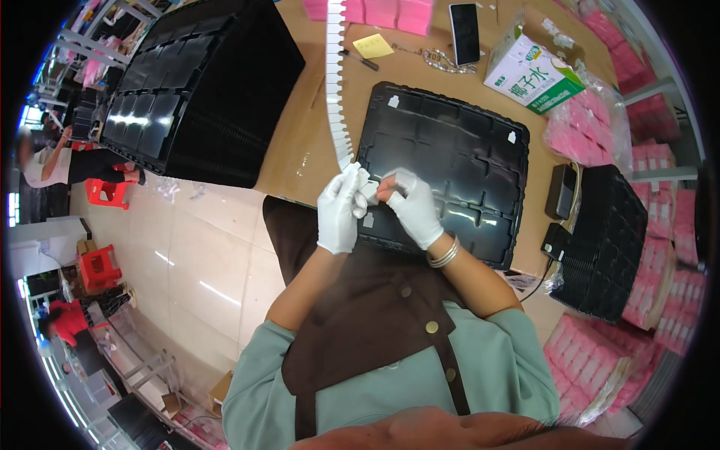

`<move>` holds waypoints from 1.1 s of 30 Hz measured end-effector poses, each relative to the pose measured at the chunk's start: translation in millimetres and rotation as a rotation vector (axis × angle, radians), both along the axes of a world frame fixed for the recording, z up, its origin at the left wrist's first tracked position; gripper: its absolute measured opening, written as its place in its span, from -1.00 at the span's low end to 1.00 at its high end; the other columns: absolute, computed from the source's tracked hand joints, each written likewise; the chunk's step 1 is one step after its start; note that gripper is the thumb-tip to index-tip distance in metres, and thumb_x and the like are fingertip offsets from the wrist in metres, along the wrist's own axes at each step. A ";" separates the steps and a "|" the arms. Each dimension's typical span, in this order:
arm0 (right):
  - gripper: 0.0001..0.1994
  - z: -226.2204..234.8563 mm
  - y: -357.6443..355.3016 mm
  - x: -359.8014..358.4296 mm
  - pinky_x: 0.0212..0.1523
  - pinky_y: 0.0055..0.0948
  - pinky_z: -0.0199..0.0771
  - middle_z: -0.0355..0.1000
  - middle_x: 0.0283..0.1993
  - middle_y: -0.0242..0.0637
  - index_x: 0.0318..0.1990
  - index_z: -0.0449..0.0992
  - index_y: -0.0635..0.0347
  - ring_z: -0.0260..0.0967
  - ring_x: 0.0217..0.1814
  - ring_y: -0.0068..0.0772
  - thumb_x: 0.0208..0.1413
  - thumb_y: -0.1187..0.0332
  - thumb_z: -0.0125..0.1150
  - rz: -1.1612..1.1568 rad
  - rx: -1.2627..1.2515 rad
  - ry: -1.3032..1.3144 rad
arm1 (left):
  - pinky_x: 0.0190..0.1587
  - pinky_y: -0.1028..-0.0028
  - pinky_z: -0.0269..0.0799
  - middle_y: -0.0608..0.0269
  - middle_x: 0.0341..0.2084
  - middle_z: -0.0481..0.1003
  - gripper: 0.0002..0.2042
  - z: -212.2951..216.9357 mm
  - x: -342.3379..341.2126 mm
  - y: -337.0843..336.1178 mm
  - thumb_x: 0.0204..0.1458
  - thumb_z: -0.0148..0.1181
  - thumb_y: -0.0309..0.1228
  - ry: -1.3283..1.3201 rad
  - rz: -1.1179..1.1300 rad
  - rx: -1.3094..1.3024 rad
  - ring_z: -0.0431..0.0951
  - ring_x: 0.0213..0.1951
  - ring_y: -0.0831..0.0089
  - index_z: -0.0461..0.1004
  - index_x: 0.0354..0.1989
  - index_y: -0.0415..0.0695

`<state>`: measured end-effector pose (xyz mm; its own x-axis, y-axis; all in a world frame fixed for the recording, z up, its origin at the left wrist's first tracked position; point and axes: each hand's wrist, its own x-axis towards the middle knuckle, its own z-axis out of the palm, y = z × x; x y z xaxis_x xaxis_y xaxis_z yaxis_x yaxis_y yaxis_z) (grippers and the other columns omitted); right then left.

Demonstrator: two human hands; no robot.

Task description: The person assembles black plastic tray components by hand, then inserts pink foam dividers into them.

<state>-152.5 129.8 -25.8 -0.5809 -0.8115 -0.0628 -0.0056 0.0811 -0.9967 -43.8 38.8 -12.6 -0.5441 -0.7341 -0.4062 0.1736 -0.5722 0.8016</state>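
My left hand, in a white glove, pinches a small white piece above the near edge of a black moulded tray. Opposite it, my right hand has its bare thumb and fingertips closed at the right side of this piece. The glove on that hand leaves those tips uncovered. A long white strip with a notched edge runs from the far edge down to my left fingers; whether it joins the piece is hidden. Small white tag-shaped pieces lie on the tray, one at the far left corner, another at the far right.
A tall stack of black trays stands left. Beyond the tray lie a phone, a bracelet, a yellow note and a marker. A carton and pink packs sit right. People are in the left background.
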 end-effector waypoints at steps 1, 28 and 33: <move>-0.95 1.0 0.7 2.6 -0.25 -0.51 0.37 0.44 -0.38 -0.36 -0.42 0.50 0.28 0.39 -0.31 -0.49 -0.06 0.54 0.25 -0.008 0.007 0.004 | -0.64 0.73 0.14 0.35 -0.44 0.46 -0.80 -4.6 -0.5 -1.9 0.22 0.06 -0.34 0.004 -0.008 0.007 0.31 -0.61 0.73 0.45 -0.16 -0.23; -0.88 -0.9 188.2 -77.7 -0.26 -0.21 0.46 0.40 -0.35 -0.18 -0.56 0.46 0.16 0.39 -0.19 -0.10 -0.27 0.52 0.32 0.021 0.980 0.919 | -0.31 0.65 0.42 0.34 -0.42 0.53 -0.79 -65.0 -7.5 -39.5 0.18 0.09 -0.40 -0.296 -0.257 -0.428 0.49 -0.39 0.68 0.53 -0.23 -0.33; -0.85 8.9 203.2 -90.6 -0.23 -0.29 0.39 0.36 -0.39 -0.19 -0.59 0.43 0.23 0.36 -0.22 -0.10 -0.36 0.65 0.27 0.118 0.672 0.635 | -0.31 0.65 0.40 0.35 -0.42 0.53 -0.79 -64.2 -7.8 -39.7 0.19 0.09 -0.41 -0.291 -0.249 -0.450 0.47 -0.38 0.69 0.53 -0.24 -0.33</move>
